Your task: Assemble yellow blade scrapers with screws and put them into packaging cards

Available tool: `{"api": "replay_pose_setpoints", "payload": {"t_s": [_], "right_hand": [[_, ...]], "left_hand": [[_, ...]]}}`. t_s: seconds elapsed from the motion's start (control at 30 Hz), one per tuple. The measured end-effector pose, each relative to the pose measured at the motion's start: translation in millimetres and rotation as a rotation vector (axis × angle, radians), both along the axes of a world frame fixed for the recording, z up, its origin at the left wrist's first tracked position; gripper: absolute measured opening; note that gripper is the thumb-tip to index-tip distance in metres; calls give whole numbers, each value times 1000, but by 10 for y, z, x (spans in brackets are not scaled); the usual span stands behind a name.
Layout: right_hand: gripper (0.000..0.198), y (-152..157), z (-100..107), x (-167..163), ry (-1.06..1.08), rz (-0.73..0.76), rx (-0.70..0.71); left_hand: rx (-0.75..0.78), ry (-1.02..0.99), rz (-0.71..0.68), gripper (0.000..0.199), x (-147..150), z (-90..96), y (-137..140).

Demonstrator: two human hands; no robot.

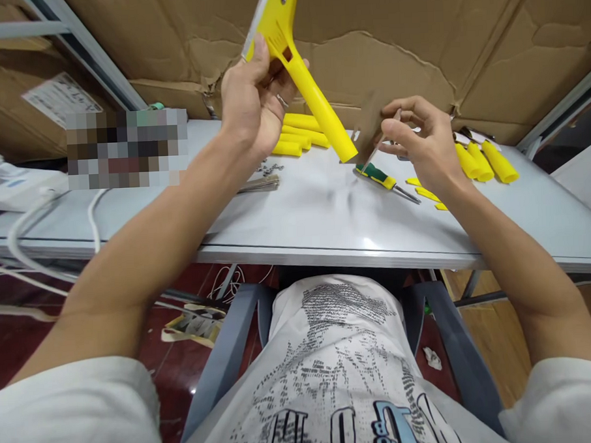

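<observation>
Head view: a yellow scraper (314,93) is held raised above the white table (320,224) by the left hand (260,92), the thumb laid over its wide head and the other fingers curled behind. Its handle is pointed toward 5 o'clock, and its head is cut off by the frame at 12 o'clock. At about 3 o'clock from the handle's lower end, a thin flat plate (369,117), blurred, is pinched between thumb and fingers of the right hand (421,134). Whether plate and handle are touching cannot be told.

At 4 o'clock from the handle's end, a green-and-yellow screwdriver (378,175) is laid on the table. Small yellow pieces (427,194) are scattered at 6 o'clock from the right hand, and more yellow handles (483,162) are lined up at 4 o'clock. At 6 o'clock from the left hand, metal strips (263,184) are stacked beside small screws (273,169). Yellow tubular parts (292,145) are grouped at 4 o'clock from that hand. Cardboard (391,60) is stood along the far edge at 12 o'clock.
</observation>
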State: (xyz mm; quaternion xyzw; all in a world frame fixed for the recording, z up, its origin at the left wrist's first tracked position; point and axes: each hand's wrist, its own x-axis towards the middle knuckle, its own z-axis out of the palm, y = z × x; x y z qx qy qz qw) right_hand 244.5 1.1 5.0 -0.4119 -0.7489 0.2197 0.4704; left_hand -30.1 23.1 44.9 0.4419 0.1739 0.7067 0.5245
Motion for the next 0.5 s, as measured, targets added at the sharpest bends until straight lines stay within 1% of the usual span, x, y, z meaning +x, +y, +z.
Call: {"api": "replay_pose_setpoints", "payload": {"t_s": [0.07, 0.13, 0.27, 0.37, 0.5], "right_hand": [[60, 25, -10, -7, 37, 47, -34], [65, 33, -22, -22, 67, 101, -69], [72, -15, -41, -87, 96, 170, -107], [80, -72, -39, -140, 95, 165, -98], [82, -139, -17, -183, 36, 103, -99]], "left_hand": [[-16, -11, 7, 38, -4, 13, 5], [-21, -11, 19, 37, -7, 21, 15], [15, -20, 30, 35, 6, 2, 23], [27, -26, 36, 34, 40, -26, 1], [63, -2, 39, 27, 103, -28, -78]]}}
